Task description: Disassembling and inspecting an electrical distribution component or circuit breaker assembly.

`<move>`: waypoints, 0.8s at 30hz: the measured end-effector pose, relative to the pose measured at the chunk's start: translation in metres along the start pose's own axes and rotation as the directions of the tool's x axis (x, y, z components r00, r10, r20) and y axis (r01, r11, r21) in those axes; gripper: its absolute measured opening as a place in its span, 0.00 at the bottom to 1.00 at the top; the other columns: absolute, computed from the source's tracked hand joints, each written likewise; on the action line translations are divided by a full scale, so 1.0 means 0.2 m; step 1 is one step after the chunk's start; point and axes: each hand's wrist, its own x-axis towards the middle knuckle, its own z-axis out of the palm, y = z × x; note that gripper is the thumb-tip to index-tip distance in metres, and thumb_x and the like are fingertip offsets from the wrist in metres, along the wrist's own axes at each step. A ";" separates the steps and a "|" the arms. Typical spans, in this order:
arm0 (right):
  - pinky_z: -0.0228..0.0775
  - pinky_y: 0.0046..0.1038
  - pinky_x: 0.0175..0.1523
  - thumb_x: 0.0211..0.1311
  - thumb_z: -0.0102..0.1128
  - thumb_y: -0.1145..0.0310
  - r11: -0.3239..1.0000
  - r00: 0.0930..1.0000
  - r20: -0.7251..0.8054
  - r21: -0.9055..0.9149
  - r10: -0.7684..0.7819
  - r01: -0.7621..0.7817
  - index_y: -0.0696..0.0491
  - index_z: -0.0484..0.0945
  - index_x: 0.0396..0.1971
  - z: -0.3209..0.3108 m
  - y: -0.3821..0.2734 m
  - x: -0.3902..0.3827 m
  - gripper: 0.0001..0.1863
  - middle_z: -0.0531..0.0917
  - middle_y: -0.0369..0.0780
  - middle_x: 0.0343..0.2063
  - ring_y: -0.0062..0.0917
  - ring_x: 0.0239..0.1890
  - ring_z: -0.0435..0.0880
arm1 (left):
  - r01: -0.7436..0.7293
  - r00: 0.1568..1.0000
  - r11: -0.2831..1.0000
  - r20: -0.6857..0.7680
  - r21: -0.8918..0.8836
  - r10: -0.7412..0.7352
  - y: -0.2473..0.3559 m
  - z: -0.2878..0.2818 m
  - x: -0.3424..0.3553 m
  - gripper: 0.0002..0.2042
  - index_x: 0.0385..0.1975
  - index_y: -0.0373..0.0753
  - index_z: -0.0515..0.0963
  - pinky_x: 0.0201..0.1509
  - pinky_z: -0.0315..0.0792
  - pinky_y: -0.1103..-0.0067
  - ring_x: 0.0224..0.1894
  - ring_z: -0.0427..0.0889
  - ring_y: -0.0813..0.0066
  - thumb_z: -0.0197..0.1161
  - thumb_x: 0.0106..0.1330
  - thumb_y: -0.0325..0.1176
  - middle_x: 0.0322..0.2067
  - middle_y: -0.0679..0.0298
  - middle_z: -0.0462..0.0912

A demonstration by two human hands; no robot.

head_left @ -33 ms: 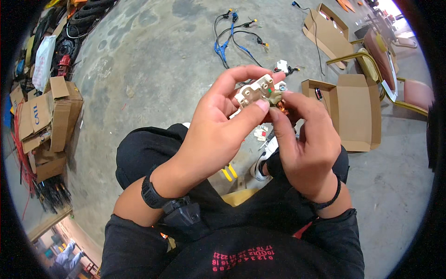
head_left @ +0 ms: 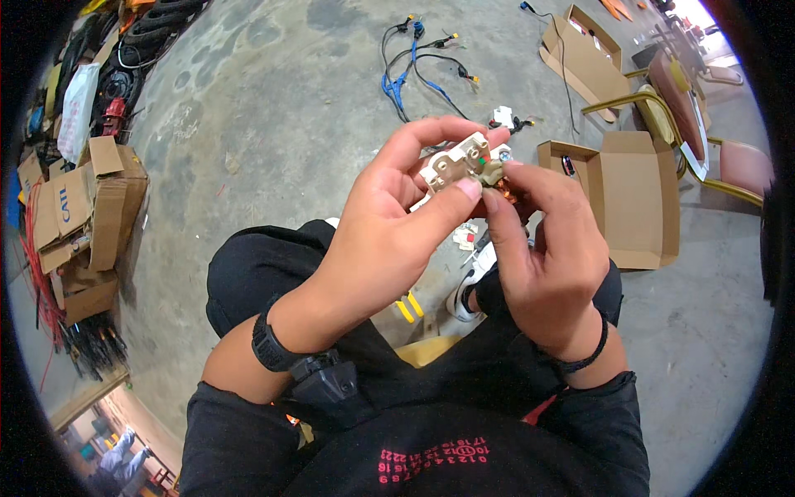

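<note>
Above my knees, my left hand [head_left: 373,228] grips a white plastic housing [head_left: 451,169] with its hollow inner side facing up. The left thumb presses on its near edge; the other fingers wrap behind it. My right hand [head_left: 551,257] is closed in a pinch on a small cream plastic piece [head_left: 492,172] at the housing's right end. Copper-coloured metal [head_left: 506,193] shows just under that piece, between the right thumb and index finger. A screw head [head_left: 504,155] shows beside the right index fingertip. The fingers partly hide how these parts join.
On the floor ahead lies a blue-and-black cable harness [head_left: 399,85], near a white part [head_left: 502,118]. Yellow tool handles [head_left: 409,307] and small white-and-red parts [head_left: 464,237] lie between my legs. An open cardboard box [head_left: 633,199] is at right, a chair [head_left: 671,91] behind it, a carton [head_left: 116,203] at left.
The cream piece and copper metal have tilted very slightly between my right fingertips. Both hands otherwise stay in place.
</note>
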 end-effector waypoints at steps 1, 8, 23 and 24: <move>0.78 0.31 0.36 0.52 0.70 0.80 1.000 1.000 -0.027 -0.007 -0.014 0.014 0.61 0.79 0.42 0.01 0.00 0.01 0.16 0.84 0.46 0.35 0.38 0.33 0.84 | -0.014 1.000 1.000 0.015 0.025 0.014 0.00 0.00 0.00 0.20 0.63 0.37 0.62 0.65 0.72 0.69 0.63 0.75 0.65 0.53 0.73 0.25 0.66 0.49 0.69; 0.78 0.30 0.35 0.51 0.70 0.81 0.999 0.999 -0.041 -0.018 -0.031 0.031 0.61 0.79 0.40 0.01 0.00 0.01 0.15 0.84 0.46 0.33 0.37 0.32 0.85 | -0.051 0.998 0.994 0.046 0.097 0.046 -0.01 -0.01 0.00 0.20 0.63 0.35 0.61 0.67 0.71 0.69 0.64 0.74 0.65 0.53 0.73 0.24 0.67 0.49 0.68; 0.78 0.29 0.34 0.51 0.68 0.80 0.990 0.989 -0.050 -0.018 -0.140 0.140 0.61 0.81 0.40 0.01 0.04 0.02 0.14 0.83 0.44 0.30 0.35 0.29 0.84 | -0.035 0.999 0.999 0.027 -0.028 0.036 -0.03 0.00 0.01 0.20 0.63 0.35 0.62 0.71 0.66 0.64 0.67 0.70 0.56 0.52 0.72 0.22 0.68 0.45 0.65; 0.78 0.29 0.34 0.51 0.68 0.80 0.991 0.989 -0.054 -0.016 -0.137 0.136 0.61 0.81 0.40 0.01 0.05 0.02 0.14 0.83 0.44 0.30 0.35 0.29 0.84 | -0.032 0.999 0.999 0.028 -0.024 0.033 -0.03 0.00 0.01 0.20 0.63 0.35 0.62 0.71 0.66 0.64 0.67 0.70 0.56 0.52 0.72 0.22 0.68 0.45 0.65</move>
